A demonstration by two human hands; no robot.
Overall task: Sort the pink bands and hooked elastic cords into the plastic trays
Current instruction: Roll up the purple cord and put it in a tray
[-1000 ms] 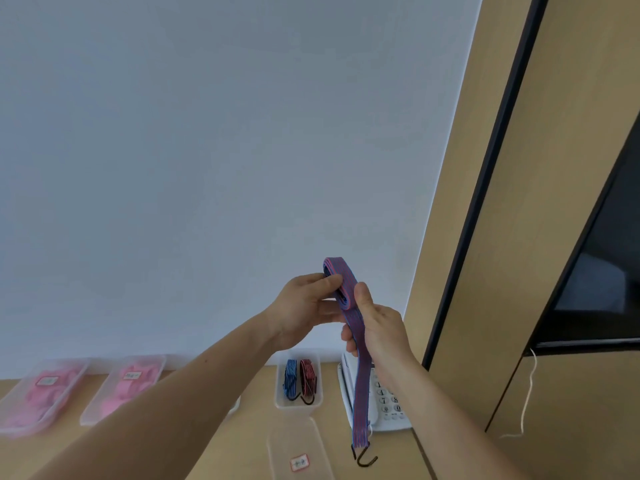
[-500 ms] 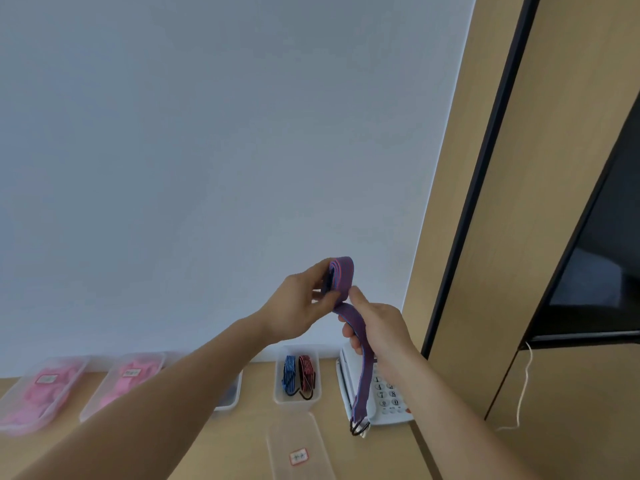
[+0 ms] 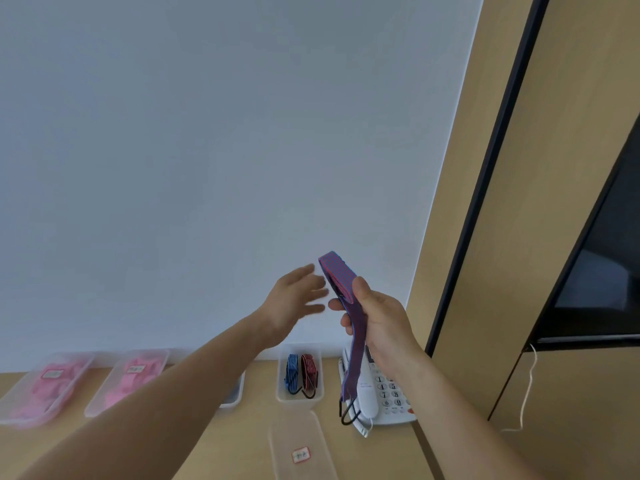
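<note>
Hooked cord [image 3: 356, 355] — folded, gripped in the right hand [image 3: 384, 323]; left hand [image 3: 294, 299] open, fingers spread, holding nothing. Handling: keep fold pinched, lower dangling end first into the cord tray [image 3: 300, 404].

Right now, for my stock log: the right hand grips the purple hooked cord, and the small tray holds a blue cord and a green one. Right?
No green one: the head view shows the small tray holding a blue cord and a red cord. The rest holds.

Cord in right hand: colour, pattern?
The cord is finely striped red and blue; head view.
</note>
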